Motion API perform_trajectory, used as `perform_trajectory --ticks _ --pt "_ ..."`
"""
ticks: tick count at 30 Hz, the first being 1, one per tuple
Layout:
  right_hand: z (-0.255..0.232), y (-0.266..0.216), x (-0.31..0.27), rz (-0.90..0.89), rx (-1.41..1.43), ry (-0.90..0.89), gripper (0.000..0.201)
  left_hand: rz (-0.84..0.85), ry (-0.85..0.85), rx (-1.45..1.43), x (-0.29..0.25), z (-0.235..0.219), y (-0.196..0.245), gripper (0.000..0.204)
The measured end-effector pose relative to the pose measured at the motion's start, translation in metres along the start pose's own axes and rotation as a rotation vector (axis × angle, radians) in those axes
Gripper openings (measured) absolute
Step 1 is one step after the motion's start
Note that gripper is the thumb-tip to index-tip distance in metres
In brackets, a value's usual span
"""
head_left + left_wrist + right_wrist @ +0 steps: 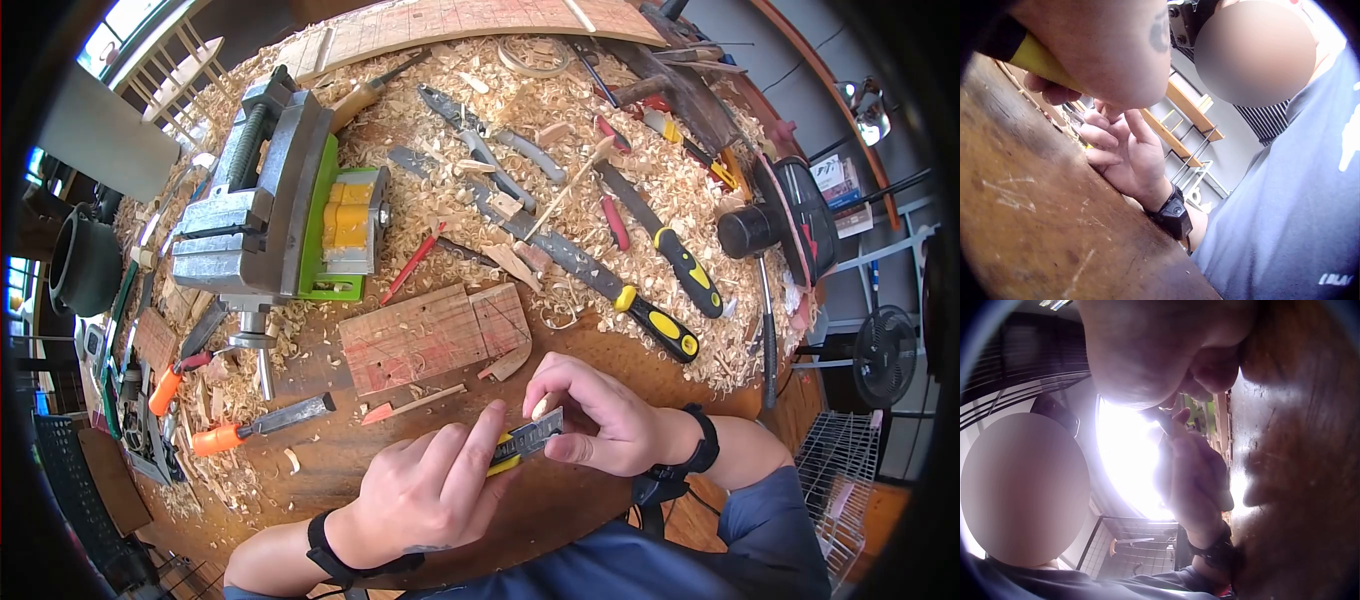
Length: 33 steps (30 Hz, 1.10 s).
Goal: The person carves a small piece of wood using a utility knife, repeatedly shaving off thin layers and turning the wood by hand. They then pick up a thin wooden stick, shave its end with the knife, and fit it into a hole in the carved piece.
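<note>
Watching this over the feed, I've got the person's left hand (430, 490) wrapped around a yellow-and-black utility knife (508, 452), fingers curled on the handle and the index finger stretched up near the blade (541, 431). The right hand (605, 420) is pinching a small pale wooden piece (545, 405) between fingertips and thumb, so most of it is covered. That piece sits right at the blade, between the two hands, over the near side of the workbench (340, 480). I honestly can't tell if the edge is biting into it or just lying alongside. Right thumb is up close to the blade too; touching or not, no idea from here. Wrist cams don't help me much: the left one is mostly forearm and yellow handle, and the right one is washed out by glare.

Just past the hands there's a flat wooden board (405, 340) with red lines on it, plus a thin wooden strip (420, 403) in front. Off to the left is an orange-handled chisel (265, 424), with a metal vise (225, 240) beyond it. Two files with yellow-and-black handles lie on the right side in a big spread of wood shavings (560, 300).
</note>
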State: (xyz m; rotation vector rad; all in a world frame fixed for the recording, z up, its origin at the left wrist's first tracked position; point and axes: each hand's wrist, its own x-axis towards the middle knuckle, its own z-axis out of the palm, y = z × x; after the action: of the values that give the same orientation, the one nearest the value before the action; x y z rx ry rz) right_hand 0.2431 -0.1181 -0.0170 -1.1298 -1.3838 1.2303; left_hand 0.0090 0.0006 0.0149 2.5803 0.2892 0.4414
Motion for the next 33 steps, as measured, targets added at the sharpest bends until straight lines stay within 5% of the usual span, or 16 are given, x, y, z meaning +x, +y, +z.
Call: perform_trajectory --ticks 21,33 --pt "0.0033 0.003 -0.0029 -0.052 -0.201 0.041 0.04 0.05 0.075 0.052 -0.0013 0.0064 -0.0047 0.068" --pt "0.0058 0.0022 -0.0024 0.038 -0.05 0.049 0.049 0.049 0.073 0.067 -0.0015 0.0064 -0.0049 0.069"
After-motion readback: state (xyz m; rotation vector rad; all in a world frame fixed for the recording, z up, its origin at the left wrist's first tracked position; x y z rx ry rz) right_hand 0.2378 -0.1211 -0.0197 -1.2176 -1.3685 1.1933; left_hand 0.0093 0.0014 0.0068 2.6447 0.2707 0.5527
